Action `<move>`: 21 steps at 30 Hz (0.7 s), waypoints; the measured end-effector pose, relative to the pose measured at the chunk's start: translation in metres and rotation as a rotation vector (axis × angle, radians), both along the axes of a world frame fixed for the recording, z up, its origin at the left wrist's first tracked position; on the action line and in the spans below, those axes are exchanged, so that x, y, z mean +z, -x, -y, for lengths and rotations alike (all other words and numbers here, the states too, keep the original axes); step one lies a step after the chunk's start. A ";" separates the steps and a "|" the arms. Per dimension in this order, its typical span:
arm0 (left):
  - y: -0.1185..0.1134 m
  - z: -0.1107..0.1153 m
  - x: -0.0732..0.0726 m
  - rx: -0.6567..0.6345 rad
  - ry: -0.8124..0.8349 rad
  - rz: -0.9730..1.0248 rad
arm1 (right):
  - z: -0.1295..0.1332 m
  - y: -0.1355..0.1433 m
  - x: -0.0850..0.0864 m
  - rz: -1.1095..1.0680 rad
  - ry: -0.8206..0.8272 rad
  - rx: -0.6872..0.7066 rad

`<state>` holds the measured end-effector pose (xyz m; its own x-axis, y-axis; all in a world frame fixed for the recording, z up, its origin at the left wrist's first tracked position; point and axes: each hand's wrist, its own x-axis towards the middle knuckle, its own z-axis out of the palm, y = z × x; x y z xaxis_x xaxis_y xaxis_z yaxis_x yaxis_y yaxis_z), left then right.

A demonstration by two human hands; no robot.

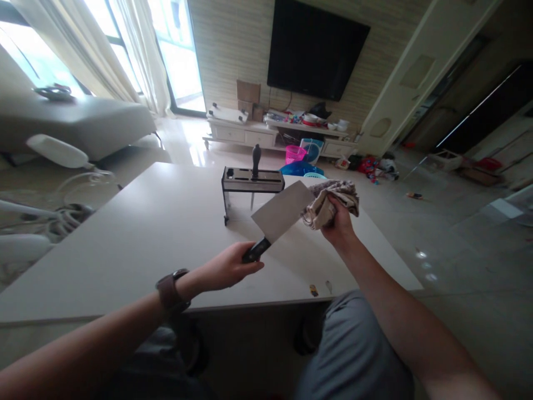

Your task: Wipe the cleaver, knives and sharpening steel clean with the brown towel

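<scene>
My left hand [231,265] is closed round the black handle of a cleaver [282,214], whose broad blade slants up to the right above the white table [179,239]. Bunched in my right hand [339,222] is a patterned brown and beige cloth [322,208], which meets or overlaps the far end of the blade. Behind the cleaver stands a knife rack [241,180] with a dark-handled tool [256,161] upright in it; part of its thin shaft shows below the rack's top.
Two small items, one of them yellow and black [313,290], lie near the table's front edge. Beyond the table are a blue bag [300,169], a pink basket [295,153] and a low white cabinet [239,133]. A white chair [58,151] is at the left.
</scene>
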<state>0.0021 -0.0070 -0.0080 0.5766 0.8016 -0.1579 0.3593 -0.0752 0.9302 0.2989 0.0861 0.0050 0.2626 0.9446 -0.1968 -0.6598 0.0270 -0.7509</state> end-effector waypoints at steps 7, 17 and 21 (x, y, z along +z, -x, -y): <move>0.003 -0.008 -0.006 0.137 -0.175 0.021 | 0.019 0.033 -0.002 0.014 -0.011 0.129; -0.004 -0.003 -0.006 0.045 -0.085 -0.095 | 0.034 0.050 -0.014 0.068 0.017 0.314; -0.002 -0.007 -0.013 0.052 -0.114 -0.145 | 0.037 0.053 -0.014 0.119 -0.032 0.266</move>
